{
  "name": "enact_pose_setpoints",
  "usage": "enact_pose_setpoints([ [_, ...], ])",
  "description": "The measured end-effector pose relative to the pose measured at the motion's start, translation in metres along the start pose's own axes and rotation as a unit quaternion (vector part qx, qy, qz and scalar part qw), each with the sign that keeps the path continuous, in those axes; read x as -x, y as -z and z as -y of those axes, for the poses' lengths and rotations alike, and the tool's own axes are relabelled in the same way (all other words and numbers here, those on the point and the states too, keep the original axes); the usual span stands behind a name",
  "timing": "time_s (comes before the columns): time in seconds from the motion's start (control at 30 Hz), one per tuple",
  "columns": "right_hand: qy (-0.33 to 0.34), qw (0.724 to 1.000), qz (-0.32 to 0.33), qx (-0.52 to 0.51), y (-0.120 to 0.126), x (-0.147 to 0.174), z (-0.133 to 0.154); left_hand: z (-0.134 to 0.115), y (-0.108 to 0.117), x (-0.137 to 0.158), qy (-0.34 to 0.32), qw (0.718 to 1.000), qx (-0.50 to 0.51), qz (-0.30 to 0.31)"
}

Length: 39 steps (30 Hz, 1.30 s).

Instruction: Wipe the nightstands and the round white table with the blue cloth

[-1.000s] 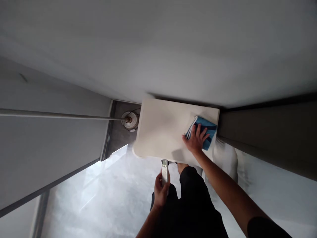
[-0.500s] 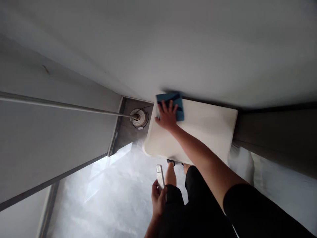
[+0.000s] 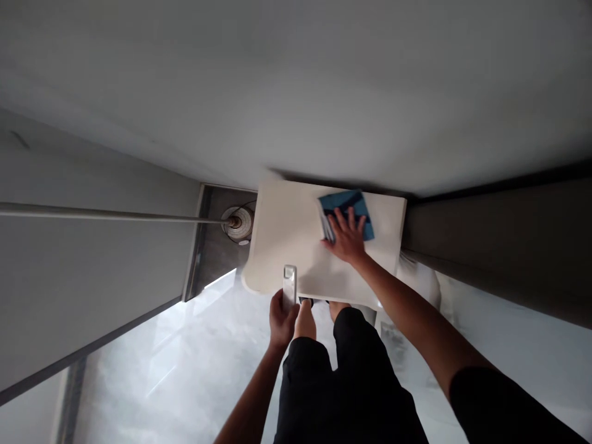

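Observation:
My right hand lies flat with spread fingers on a folded blue cloth, which has a dark band across it. Beneath the cloth is the pale top of a small table, toward its right end. My left hand is closed around a slim white remote control with a small screen at its upper end. It is held upright in front of the table's near edge, and its top overlaps the tabletop in view.
Behind the table rises a grey wall. A lamp base with a long pole and a cord stands on the floor at its left. To the right is a dark brown panel. My legs are close to the table's near edge.
My right hand and the cloth have slid across the tabletop from its left end toward the right. My left hand has come up with the remote control. The view has shifted a little.

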State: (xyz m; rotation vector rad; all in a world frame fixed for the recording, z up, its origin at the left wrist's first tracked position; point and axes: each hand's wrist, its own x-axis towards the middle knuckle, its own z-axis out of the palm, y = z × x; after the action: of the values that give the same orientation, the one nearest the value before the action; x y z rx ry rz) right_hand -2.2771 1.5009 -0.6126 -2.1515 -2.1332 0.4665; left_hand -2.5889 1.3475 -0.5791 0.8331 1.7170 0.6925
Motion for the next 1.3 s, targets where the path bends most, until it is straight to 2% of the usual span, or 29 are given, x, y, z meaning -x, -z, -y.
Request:
enact_pose_setpoints([
  [0.1, -0.094, 0.994, -0.001, 0.047, 0.001, 0.072, -0.059, -0.036, -0.036, -0.050, -0.143, 0.979, -0.137, 0.041],
  [0.17, -0.120, 0.991, 0.011, 0.056, -0.005, 0.119, -0.075, -0.061, -0.066, -0.082, -0.204, 0.953, -0.217, 0.051],
  [0.27, -0.110, 0.993, 0.024, 0.040, -0.018, 0.172, -0.070, -0.095, -0.111, -0.120, -0.237, 0.918, -0.315, 0.025],
  [0.37, -0.099, 0.995, 0.009, 0.016, -0.029, 0.201, -0.048, -0.119, -0.138, -0.145, -0.218, 0.907, -0.359, -0.008],
  [0.43, -0.098, 0.995, -0.008, -0.001, -0.035, 0.211, -0.032, -0.129, -0.146, -0.156, -0.203, 0.905, -0.372, -0.029],
  [0.57, -0.085, 0.996, -0.022, -0.030, -0.049, 0.228, -0.005, -0.142, -0.144, -0.168, -0.185, 0.899, -0.395, -0.049],
  [0.63, -0.058, 0.997, -0.013, -0.038, -0.059, 0.239, 0.005, -0.146, -0.142, -0.171, -0.180, 0.894, -0.408, -0.043],
  [0.73, 0.017, 0.999, -0.007, -0.030, -0.075, 0.257, 0.011, -0.150, -0.142, -0.171, -0.177, 0.888, -0.424, -0.028],
  [0.83, 0.098, 0.995, -0.022, -0.007, -0.085, 0.271, 0.007, -0.148, -0.138, -0.163, -0.183, 0.890, -0.417, -0.027],
  [0.93, 0.134, 0.990, -0.021, -0.024, -0.082, 0.274, -0.002, -0.138, -0.124, -0.145, -0.204, 0.905, -0.370, -0.045],
  [1.03, 0.123, 0.986, 0.014, -0.111, -0.063, 0.269, -0.007, -0.115, -0.099, -0.113, -0.211, 0.935, -0.280, -0.049],
  [1.1, 0.086, 0.975, 0.034, -0.202, -0.042, 0.263, -0.008, -0.092, -0.081, -0.081, -0.167, 0.965, -0.202, -0.020],
  [1.17, 0.031, 0.947, 0.042, -0.316, -0.015, 0.258, -0.005, -0.067, -0.066, -0.039, -0.063, 0.991, -0.115, 0.029],
  [1.23, -0.021, 0.897, 0.056, -0.438, 0.015, 0.255, 0.001, -0.044, -0.055, 0.007, 0.037, 0.996, -0.014, 0.084],
  [1.3, -0.058, 0.841, 0.082, -0.532, 0.043, 0.256, 0.011, -0.030, -0.046, 0.052, 0.062, 0.989, 0.078, 0.113],
])
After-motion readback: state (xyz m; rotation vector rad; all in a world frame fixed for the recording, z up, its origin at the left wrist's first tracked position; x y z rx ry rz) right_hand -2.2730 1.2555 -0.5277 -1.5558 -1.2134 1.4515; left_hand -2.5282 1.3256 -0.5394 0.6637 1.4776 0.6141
